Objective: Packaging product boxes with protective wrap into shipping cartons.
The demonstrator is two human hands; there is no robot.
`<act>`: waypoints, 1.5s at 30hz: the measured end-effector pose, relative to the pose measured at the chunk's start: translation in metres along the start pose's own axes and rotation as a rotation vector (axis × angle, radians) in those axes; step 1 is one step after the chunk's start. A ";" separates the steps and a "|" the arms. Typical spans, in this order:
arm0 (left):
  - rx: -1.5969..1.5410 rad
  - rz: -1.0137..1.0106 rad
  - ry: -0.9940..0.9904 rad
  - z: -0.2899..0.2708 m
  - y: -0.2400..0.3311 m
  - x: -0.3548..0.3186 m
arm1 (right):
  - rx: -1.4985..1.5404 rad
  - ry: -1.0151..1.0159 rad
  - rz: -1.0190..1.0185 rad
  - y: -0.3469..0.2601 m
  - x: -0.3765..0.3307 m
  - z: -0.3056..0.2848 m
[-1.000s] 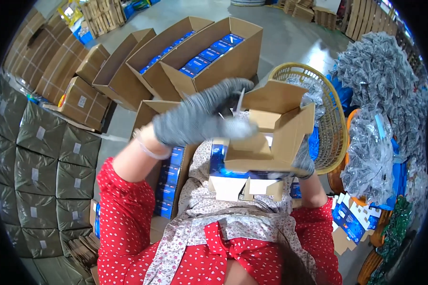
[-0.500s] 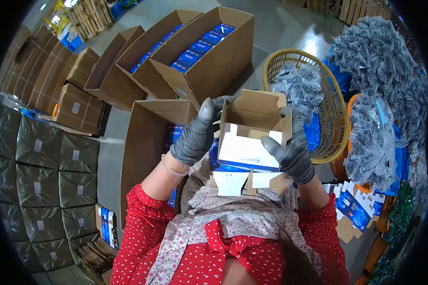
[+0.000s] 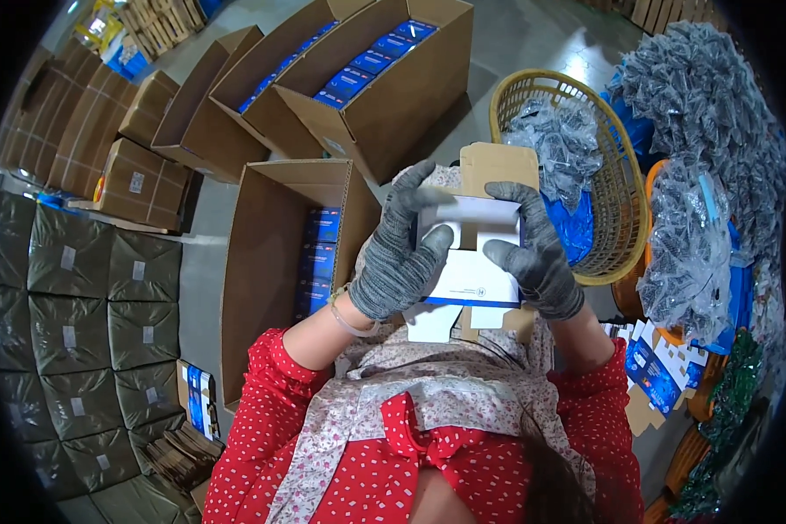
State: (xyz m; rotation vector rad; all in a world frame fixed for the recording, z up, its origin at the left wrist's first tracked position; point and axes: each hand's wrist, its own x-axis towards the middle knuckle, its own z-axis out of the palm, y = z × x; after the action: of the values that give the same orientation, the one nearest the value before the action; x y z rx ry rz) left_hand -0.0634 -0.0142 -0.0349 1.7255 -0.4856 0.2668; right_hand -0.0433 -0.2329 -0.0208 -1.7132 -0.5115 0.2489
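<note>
A small white and blue cardboard box (image 3: 473, 278) is between my grey-gloved hands, in front of my apron. My left hand (image 3: 397, 253) grips its left side, the thumb pressing on the white panels while the forefinger is raised at the far edge. My right hand (image 3: 537, 258) holds the right side, its thumb on the white face and its fingers round the far edge. Several flaps lie folded inward, and one brown flap (image 3: 499, 166) stands out at the far side. White and brown flaps hang loose at the near end. The box's underside is hidden.
Left of me stands an open carton (image 3: 266, 262) with blue boxes inside; further cartons (image 3: 393, 122) stand beyond. A yellow basket (image 3: 630, 218) holds bubble-wrapped items, with more bubble-wrapped bundles (image 3: 694, 113) heaped right. Flat printed box blanks (image 3: 659, 371) lie low right. Green wrapped bales (image 3: 65, 262) line the left.
The open top of the box has been folded in, leaving one brown flap standing. My left hand has come down, its thumb now on the white panels. The view has shifted slightly.
</note>
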 end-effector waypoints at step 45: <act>-0.281 -0.110 0.227 -0.007 -0.026 0.008 | 0.143 0.483 0.282 0.288 0.105 -0.169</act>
State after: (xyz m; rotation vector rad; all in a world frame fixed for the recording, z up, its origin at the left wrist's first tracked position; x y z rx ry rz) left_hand -0.0441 -0.0053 -0.0534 1.4219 -0.2473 0.2966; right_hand 0.1792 -0.3704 -0.2532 -1.6294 0.1023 0.0636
